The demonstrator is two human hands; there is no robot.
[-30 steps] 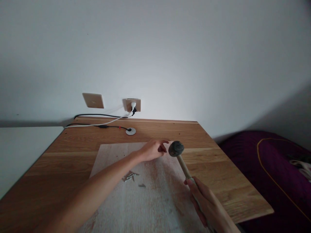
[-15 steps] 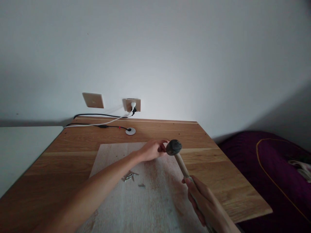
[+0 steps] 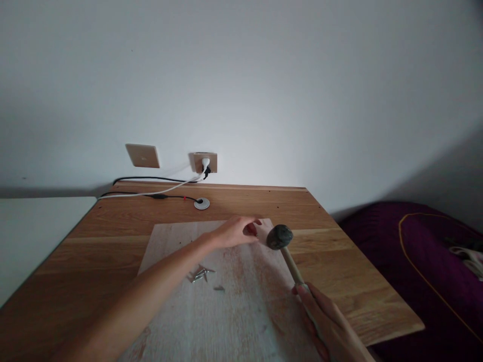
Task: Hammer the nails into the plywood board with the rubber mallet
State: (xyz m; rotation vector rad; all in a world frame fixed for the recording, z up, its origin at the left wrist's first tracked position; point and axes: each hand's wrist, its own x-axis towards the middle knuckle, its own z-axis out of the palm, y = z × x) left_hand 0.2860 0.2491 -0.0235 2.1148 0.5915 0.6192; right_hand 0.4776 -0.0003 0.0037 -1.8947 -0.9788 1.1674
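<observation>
My left hand (image 3: 237,232) reaches across a pale worn board (image 3: 226,306) that lies on a wooden table (image 3: 113,236). Its fingers are pinched together near the board's far right corner, seemingly around a small nail that I cannot make out. My right hand (image 3: 328,327) grips the wooden handle of a hammer (image 3: 289,254). The hammer's dark round head hangs just right of my left fingertips, a little above the board. A small heap of nails (image 3: 202,274) rests on the board under my left forearm.
A wall socket (image 3: 204,162) with a white and a black plug sits behind the table, next to a blank plate (image 3: 142,155). Cables run along the table's far edge to a round grommet (image 3: 202,203). A purple bed (image 3: 426,261) is at the right, a white surface (image 3: 33,231) at the left.
The hammer head swung left against my left fingertips, then pulled back to the right and slightly lower. My left hand has stayed pinched at the same spot.
</observation>
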